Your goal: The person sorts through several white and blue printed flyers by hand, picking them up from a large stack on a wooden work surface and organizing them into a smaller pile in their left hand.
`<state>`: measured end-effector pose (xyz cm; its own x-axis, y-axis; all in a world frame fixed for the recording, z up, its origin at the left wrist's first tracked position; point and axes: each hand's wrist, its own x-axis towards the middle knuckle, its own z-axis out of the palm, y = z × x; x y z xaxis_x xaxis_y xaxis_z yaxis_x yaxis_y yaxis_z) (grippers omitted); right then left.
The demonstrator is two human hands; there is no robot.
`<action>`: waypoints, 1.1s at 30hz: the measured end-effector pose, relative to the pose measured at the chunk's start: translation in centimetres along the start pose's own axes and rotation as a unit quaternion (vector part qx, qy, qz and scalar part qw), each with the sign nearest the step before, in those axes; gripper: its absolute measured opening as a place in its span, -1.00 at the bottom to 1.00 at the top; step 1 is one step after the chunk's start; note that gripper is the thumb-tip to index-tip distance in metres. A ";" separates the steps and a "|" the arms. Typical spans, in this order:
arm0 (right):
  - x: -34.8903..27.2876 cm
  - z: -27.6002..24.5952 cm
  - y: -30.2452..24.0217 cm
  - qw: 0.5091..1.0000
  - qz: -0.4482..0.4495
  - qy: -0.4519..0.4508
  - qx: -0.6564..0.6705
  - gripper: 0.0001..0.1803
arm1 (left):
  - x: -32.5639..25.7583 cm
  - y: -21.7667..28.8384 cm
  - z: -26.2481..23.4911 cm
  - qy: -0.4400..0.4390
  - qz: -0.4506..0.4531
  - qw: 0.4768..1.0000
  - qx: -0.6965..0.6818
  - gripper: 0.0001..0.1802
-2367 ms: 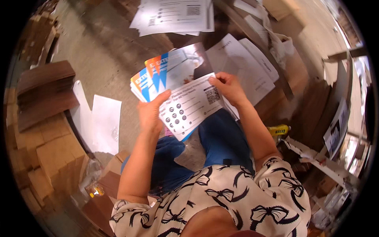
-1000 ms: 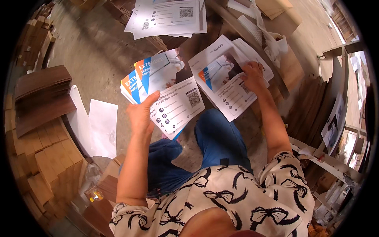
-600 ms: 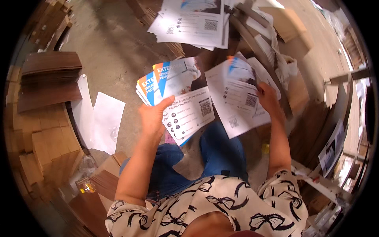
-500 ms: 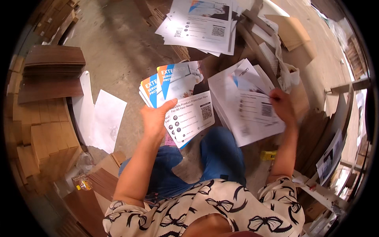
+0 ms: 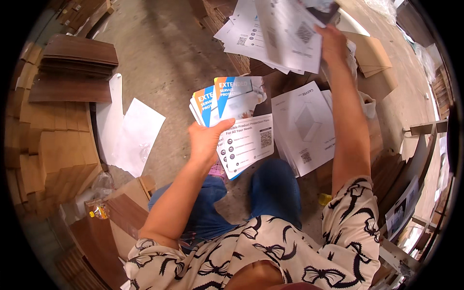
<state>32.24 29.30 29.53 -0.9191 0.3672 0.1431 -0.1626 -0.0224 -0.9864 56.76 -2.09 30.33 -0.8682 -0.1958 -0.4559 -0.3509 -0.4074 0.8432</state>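
Observation:
My left hand [image 5: 209, 141] is closed round a fanned bunch of glossy printed leaflets [image 5: 249, 142], blue, orange and white, its thumb lying on the top one. At the far right, my right hand [image 5: 332, 42] pinches the edge of a white printed sheet [image 5: 290, 41]. That sheet is blurred and hangs over a spread pile of printed papers [image 5: 244, 46], hiding part of it. A stack of white papers [image 5: 309, 128] with a line drawing on top lies right of the leaflets, below my outstretched right forearm.
Brown boards [image 5: 79, 55] and stacked cardboard pieces [image 5: 63, 159] stand at the left, beside blank white sheets [image 5: 142, 128]. A yellow-capped bottle [image 5: 98, 211] lies at lower left. Tan cardboard [image 5: 367, 55] sits at far right, with a metal frame [image 5: 427, 128] further right.
My right hand has lifted a printed sheet off the right stack and carried it up to the far pile, uncovering the line drawing. My left hand still holds the leaflets.

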 end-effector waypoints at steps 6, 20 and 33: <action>0.2 3.6 4.2 0.781 -0.262 0.132 -0.552 -0.51 | 0.0 -0.1 0.2 -0.018 -0.004 0.999 -0.045 -0.60; -23.6 0.6 2.7 0.951 0.210 -0.226 -0.006 -0.72 | 0.9 0.3 -0.6 -0.013 -0.065 0.998 -0.004 -0.56; -25.3 -7.8 8.6 0.963 0.242 -0.068 -0.093 -0.68 | 1.3 -0.7 -1.2 0.029 0.029 0.997 0.064 -0.59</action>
<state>56.87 27.08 16.77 -0.9117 0.2303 -0.3404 0.3522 0.0112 -0.9359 56.33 -3.16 28.78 -0.8673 -0.2690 -0.4187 -0.3468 -0.2768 0.8962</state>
